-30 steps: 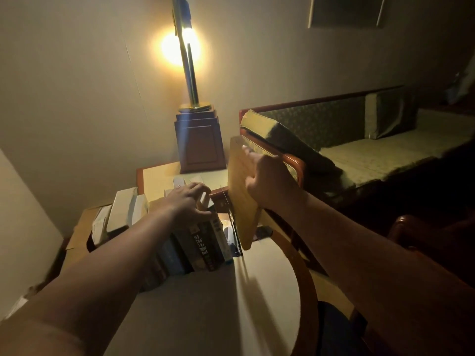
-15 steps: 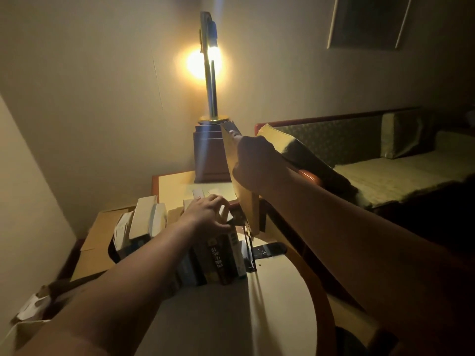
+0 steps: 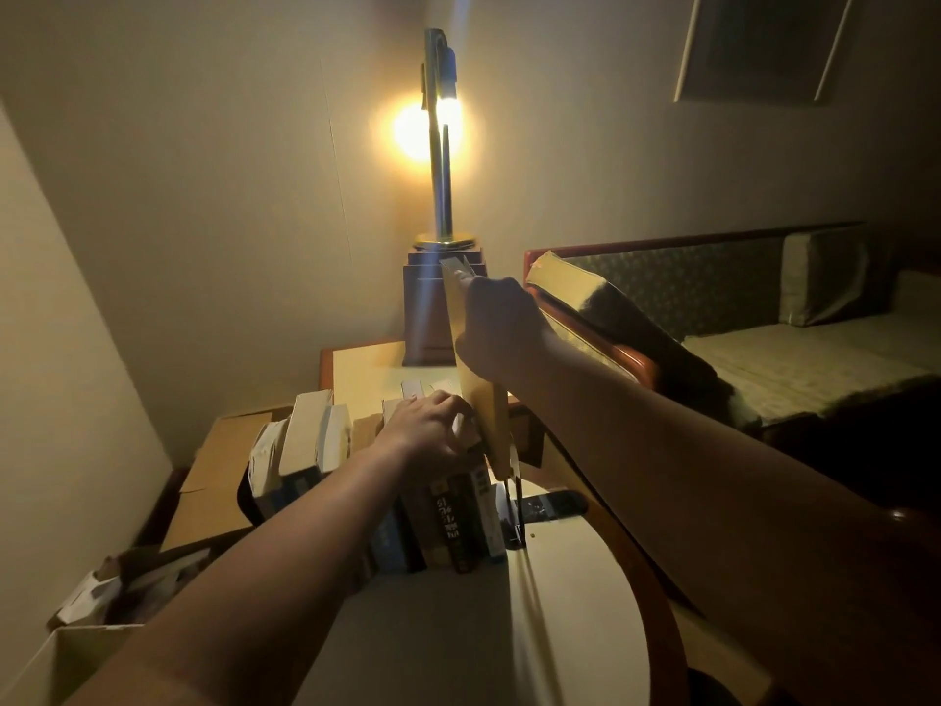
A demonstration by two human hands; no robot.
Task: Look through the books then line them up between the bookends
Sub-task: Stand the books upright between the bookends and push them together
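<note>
A row of upright books [image 3: 458, 517] stands on the round pale table [image 3: 560, 629], with its right end at a dark bookend [image 3: 514, 512]. My left hand [image 3: 433, 425] rests on top of the row's right books, fingers spread against them. A thin yellow book [image 3: 478, 389], nearly upright, is gripped near its top by my right hand [image 3: 499, 328]; its lower edge dips into the gap between the row and the bookend. More pale books [image 3: 310, 440] lean at the row's left end.
A lit lamp [image 3: 438, 145] on a dark wooden base [image 3: 427, 318] stands behind the table. A cushioned bench [image 3: 764, 349] runs along the right. Cardboard boxes [image 3: 214, 476] sit low on the left beside the wall.
My right hand has turned the yellow book from a slant to nearly upright and brought it left and down over the gap by the bookend. My left hand has stayed on the row.
</note>
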